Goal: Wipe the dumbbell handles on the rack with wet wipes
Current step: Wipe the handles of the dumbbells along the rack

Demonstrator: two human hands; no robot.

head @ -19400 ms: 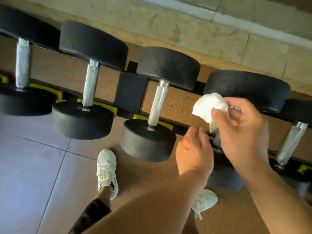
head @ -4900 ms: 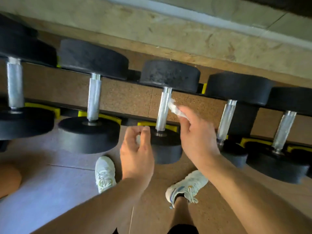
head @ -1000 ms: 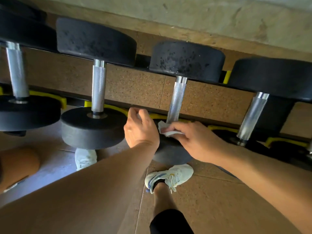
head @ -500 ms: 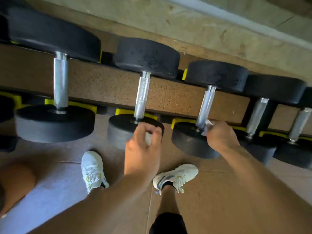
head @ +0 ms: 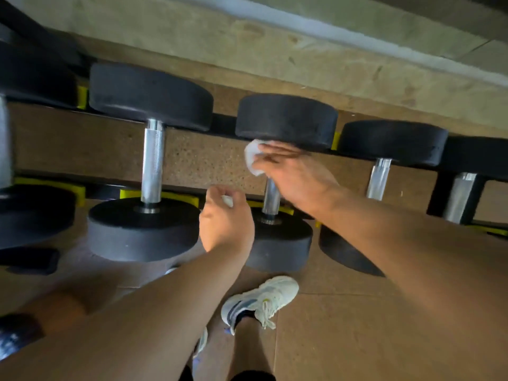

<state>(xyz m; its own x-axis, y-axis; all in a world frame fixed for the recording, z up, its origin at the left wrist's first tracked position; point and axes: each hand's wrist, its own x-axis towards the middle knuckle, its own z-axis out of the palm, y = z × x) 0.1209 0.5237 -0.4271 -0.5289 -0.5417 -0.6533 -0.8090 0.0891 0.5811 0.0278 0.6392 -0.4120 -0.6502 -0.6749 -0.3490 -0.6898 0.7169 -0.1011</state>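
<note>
Gripping a white wet wipe (head: 251, 156) around the upper end of a chrome dumbbell handle (head: 271, 198), right hand (head: 292, 174) sits at frame centre. Left hand (head: 224, 220), at 7 o'clock from it, fingers curled on a small white scrap (head: 227, 200). Neighbouring dumbbell (head: 149, 160) at 9 o'clock; white sneaker (head: 261, 299) at 6 o'clock.

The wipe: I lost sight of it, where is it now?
In the head view, the wipe is in the right hand, pressed round the top of the middle dumbbell's handle, just under its far weight.
</note>
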